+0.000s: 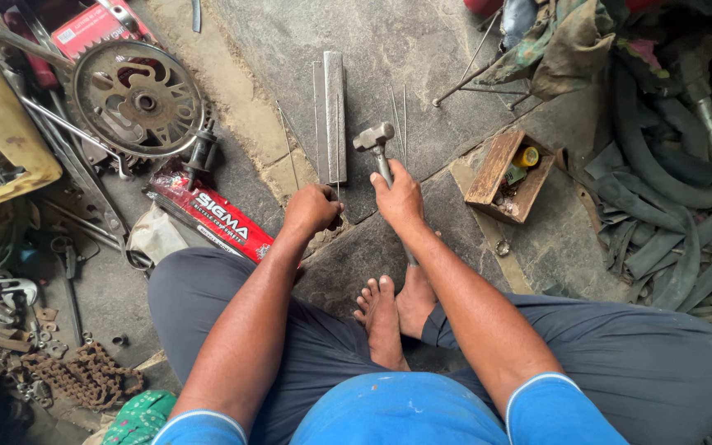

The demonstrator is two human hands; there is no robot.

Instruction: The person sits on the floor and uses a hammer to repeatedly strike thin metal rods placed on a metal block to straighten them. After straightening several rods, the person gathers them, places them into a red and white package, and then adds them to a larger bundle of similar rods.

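I sit cross-legged on a stone floor. My right hand (399,198) grips the handle of a steel hammer (373,138), whose head points away from me, just above the floor. My left hand (313,208) is closed on a thin metal spoke (338,148) that runs away from me along a flat grey metal bar (334,115) lying on the floor. More thin spokes (398,115) lie loose beside the bar and hammer.
A bicycle chainring with crank (138,97) and a red box (220,218) lie at the left. A rusty chain (84,375) and small parts sit lower left. A small wooden box (508,175) and black rubber tubes (669,198) are at the right.
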